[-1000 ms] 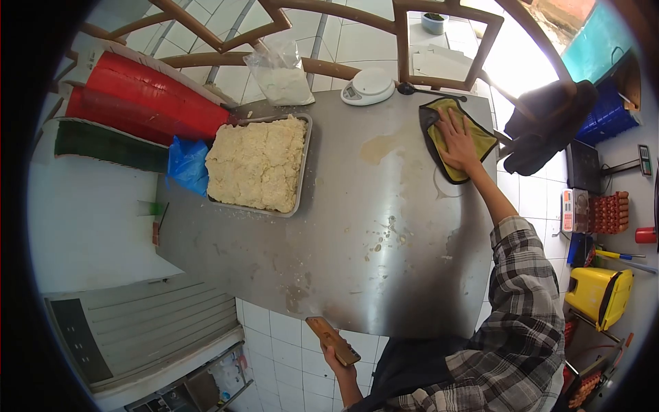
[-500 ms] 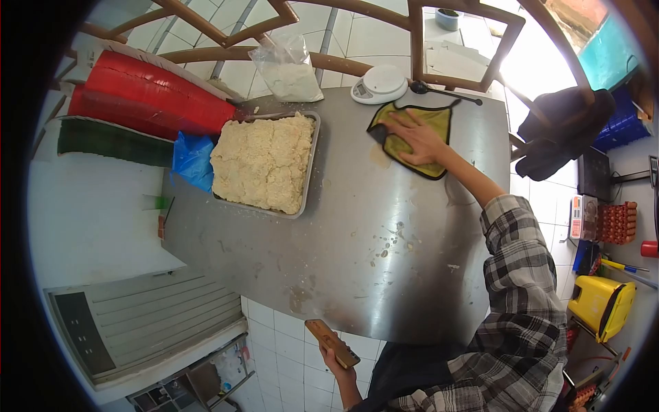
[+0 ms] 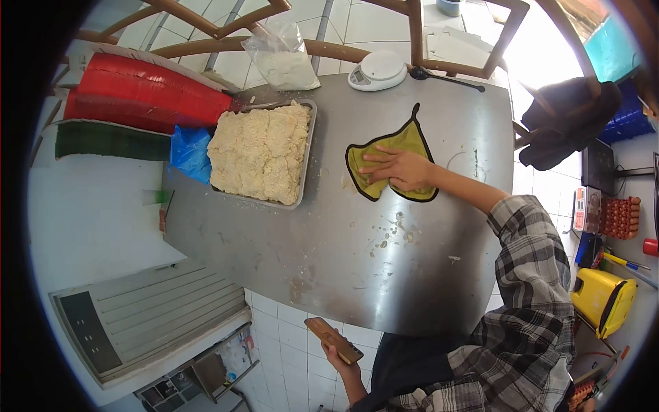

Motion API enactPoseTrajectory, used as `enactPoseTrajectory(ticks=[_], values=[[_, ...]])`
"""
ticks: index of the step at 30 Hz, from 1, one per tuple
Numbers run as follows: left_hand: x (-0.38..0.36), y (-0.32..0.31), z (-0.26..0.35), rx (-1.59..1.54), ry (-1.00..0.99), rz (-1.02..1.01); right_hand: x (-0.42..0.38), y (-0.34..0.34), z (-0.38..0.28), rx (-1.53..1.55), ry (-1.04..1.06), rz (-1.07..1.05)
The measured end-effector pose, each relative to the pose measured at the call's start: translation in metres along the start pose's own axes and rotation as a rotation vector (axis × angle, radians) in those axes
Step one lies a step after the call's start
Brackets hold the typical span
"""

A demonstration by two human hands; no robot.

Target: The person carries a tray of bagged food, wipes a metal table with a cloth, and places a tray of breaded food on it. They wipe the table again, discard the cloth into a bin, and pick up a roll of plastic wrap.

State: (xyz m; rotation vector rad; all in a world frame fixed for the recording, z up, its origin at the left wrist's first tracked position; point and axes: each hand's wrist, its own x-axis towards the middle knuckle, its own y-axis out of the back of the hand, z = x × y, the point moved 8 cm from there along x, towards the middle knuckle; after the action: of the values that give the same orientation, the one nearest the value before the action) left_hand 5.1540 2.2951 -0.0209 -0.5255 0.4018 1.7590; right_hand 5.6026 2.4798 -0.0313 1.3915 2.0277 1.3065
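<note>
My right hand (image 3: 403,169) lies flat with spread fingers on a yellow-green cloth (image 3: 412,142) with black edging. The cloth is spread on the steel table (image 3: 329,254), one corner pointing away from me and part of it under my palm. Below the table's near edge, my left hand (image 3: 345,366) grips a gold-brown smartphone (image 3: 334,340), its back with the camera lenses showing. Wet spots and smears (image 3: 395,233) mark the steel on my side of the cloth. Left of the cloth stands a metal tray (image 3: 299,189) heaped with crumb-coated pale pieces (image 3: 261,151).
A white kitchen scale (image 3: 379,71) and a black spoon (image 3: 449,80) lie along the far edge. Beside them stands a clear bag of white powder (image 3: 283,62). A blue plastic bag (image 3: 191,154) touches the tray's left side. Wooden chairs (image 3: 336,51) border the far side.
My right hand has slid the cloth toward me and slightly left, and the cloth's shape has shifted, with a corner now pointing away. My left hand still holds the smartphone.
</note>
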Motion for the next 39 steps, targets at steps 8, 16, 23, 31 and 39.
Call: enactPoseTrajectory(ticks=[8,16,23,31,39], values=[[0.003,-0.007,0.004,-0.021,-0.046,-0.112,-0.066,0.000,-0.005,0.821,-0.512,0.404],[0.003,-0.028,0.020,0.006,-0.101,-0.171,-0.184,0.092,0.016,0.842,-0.821,1.132],[0.005,-0.010,0.009,-0.054,-0.064,-0.154,-0.216,0.082,0.026,-0.304,-1.019,0.781],[-0.001,0.005,0.000,-0.082,-0.020,-0.126,-0.136,0.056,0.009,-0.202,-0.596,0.358],[-0.020,0.029,-0.011,-0.131,-0.012,-0.069,-0.070,-0.032,-0.102,-0.145,-0.426,0.097]])
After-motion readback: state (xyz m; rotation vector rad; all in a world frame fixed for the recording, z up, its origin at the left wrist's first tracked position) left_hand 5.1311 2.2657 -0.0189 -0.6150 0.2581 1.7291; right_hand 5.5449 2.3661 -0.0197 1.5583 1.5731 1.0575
